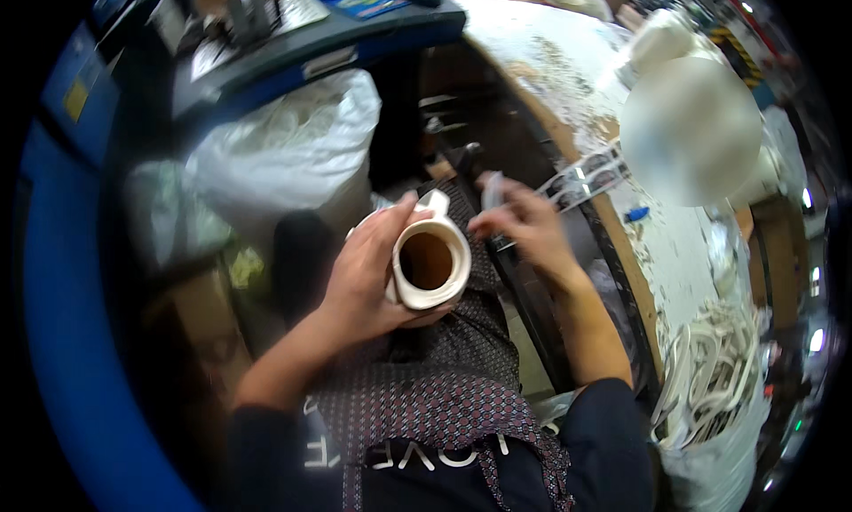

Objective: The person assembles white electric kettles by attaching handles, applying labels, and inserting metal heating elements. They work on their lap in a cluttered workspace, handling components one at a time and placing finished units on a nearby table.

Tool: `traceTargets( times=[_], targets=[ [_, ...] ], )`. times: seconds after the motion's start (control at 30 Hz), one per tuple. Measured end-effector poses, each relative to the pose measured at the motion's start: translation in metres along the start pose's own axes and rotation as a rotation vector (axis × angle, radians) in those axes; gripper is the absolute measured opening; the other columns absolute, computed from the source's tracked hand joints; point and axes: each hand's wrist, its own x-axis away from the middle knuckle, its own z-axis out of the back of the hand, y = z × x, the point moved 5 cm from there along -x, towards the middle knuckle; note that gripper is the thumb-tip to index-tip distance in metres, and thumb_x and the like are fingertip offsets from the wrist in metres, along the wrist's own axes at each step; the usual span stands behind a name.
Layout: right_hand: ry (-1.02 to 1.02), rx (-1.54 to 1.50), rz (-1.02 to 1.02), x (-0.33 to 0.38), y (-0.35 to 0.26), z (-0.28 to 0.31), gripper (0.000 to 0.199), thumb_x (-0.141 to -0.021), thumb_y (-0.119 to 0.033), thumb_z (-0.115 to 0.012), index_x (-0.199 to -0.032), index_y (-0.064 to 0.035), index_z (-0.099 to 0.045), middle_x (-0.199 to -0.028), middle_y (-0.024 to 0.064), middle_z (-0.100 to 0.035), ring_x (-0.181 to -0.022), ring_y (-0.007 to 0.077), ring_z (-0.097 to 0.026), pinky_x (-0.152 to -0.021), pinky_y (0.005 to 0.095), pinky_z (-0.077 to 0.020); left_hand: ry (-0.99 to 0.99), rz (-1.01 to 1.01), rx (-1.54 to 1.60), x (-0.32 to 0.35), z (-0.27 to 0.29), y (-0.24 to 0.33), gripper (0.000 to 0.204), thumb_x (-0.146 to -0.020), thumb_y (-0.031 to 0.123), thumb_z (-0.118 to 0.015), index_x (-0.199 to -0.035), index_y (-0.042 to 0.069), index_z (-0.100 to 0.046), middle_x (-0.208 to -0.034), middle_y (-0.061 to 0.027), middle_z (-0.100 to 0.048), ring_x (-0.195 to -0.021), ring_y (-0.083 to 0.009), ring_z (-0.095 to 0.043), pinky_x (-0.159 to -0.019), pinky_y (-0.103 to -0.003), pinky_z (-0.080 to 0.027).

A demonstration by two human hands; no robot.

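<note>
My left hand is wrapped round a thick-walled, cream-white mug-shaped vessel in front of my lap. Its round mouth faces up toward me, and a loop like a handle stands out at the far side. The inside is brown; whether that is liquid or just the inner wall, I cannot tell. To the right of the vessel and apart from it, my right hand is raised with bent fingers. A small translucent piece shows at its fingertips, smeared by motion.
A large white plastic sack stands ahead on the left, below a blue-edged bench. To the right runs a worn white tabletop with a small blue object. Several white loop-shaped pieces fill a bag at lower right.
</note>
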Motion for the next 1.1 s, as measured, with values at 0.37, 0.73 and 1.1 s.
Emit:
traceTargets(
  times=[0.37,0.73,1.1],
  targets=[
    [-0.499,0.968,0.623,0.024,-0.083,-0.08,0.017,-0.073,-0.009,-0.067,-0.09,-0.0101,-0.063,-0.089,0.0058,-0.06,-0.069,0.0278,-0.066,-0.056,0.0375,-0.0543,0.076,-0.072,0.011,0.0,-0.007,-0.009,0.129,-0.057,0.03,-0.092,-0.15,-0.006,-0.01,-0.117,-0.014,-0.066,-0.11,-0.0341,-0.063,-0.096,-0.044,-0.047],
    [-0.436,0.459,0.435,0.026,-0.086,-0.067,0.031,-0.077,-0.009,-0.072,-0.108,-0.0123,-0.069,-0.076,0.0108,-0.066,-0.069,0.0295,-0.066,-0.062,0.0383,-0.0503,-0.086,-0.153,-0.113,-0.008,0.009,0.008,0.039,-0.062,0.028,-0.087,-0.083,0.007,-0.062,-0.12,-0.0135,-0.062,-0.109,-0.0355,-0.062,-0.093,-0.044,-0.05],
    [0.044,0.666,0.85,0.003,-0.014,-0.028,0.049,-0.072,-0.008,-0.075,-0.119,-0.0091,-0.064,-0.12,0.0241,-0.061,-0.096,0.0338,-0.068,-0.084,0.0398,-0.056,0.469,0.794,0.942,-0.013,0.13,-0.204,0.056,-0.091,0.048,-0.062,-0.12,0.001,-0.058,-0.103,-0.0147,-0.069,-0.077,-0.0232,-0.071,-0.068,-0.032,-0.059]
  ],
)
